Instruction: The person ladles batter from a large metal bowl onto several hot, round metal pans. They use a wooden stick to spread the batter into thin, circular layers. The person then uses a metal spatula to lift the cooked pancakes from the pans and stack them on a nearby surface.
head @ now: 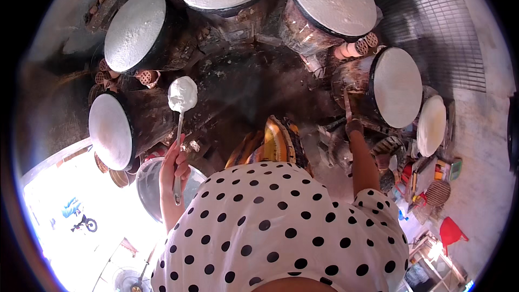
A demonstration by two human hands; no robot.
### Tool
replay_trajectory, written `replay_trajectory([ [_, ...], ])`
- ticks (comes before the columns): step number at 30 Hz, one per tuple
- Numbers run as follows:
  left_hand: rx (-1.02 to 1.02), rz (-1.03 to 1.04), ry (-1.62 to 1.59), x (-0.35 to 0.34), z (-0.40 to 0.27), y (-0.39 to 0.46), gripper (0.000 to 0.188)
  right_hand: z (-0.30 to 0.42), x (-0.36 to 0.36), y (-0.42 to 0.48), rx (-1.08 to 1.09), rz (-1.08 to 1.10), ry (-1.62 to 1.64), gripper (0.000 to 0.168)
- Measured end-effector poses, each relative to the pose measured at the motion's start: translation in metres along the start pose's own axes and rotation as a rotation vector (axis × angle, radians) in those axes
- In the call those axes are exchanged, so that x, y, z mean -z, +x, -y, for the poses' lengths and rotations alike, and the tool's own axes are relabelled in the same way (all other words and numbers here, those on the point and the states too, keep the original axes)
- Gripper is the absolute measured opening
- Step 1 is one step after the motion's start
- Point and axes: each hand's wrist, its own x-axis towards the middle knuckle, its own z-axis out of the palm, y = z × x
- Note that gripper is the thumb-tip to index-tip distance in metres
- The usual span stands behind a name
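Observation:
My left hand point(175, 164) is closed round the metal handle of a ladle point(182, 94), whose round bowl is coated with thick white batter. Behind that hand stands a large metal basin point(152, 182). My right hand point(354, 126), at the right, grips a thin flat stick point(347, 105) pointing away from me, beside the blackened side of a stove. On that stove a round griddle surface point(398, 88) is covered with a white layer. Other white-covered round surfaces stand in an arc, among them one at the left point(110, 132) and one at the top right point(334, 1).
Perforated clay briquettes point(146, 77) lie among the stoves, with more at the upper right point(361, 46). A stack of pale round sheets point(431, 125) stands at the right, near a wire rack point(450, 28). A red plastic chair point(451, 233) is at the lower right, a fan point(131, 280) at the lower left.

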Motion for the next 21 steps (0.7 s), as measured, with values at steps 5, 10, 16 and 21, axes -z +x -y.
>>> replay_trajectory([
  [5, -0.038, -0.034, 0.081, 0.016, -0.027, -0.007, 0.038, 0.026, 0.025, 0.005, -0.093, -0.005, 0.015, 0.035],
  [10, -0.099, -0.024, 0.071, 0.008, -0.048, -0.022, 0.04, 0.037, 0.038, 0.013, -0.126, -0.001, 0.025, 0.032],
  [16, -0.234, -0.124, 0.038, -0.009, -0.065, -0.06, 0.042, 0.061, 0.045, 0.01, 0.016, 0.03, 0.007, 0.031],
  [21, -0.468, -0.136, -0.092, -0.005, -0.073, -0.104, 0.043, 0.14, 0.046, -0.071, 0.801, 0.263, 0.14, 0.03],
])
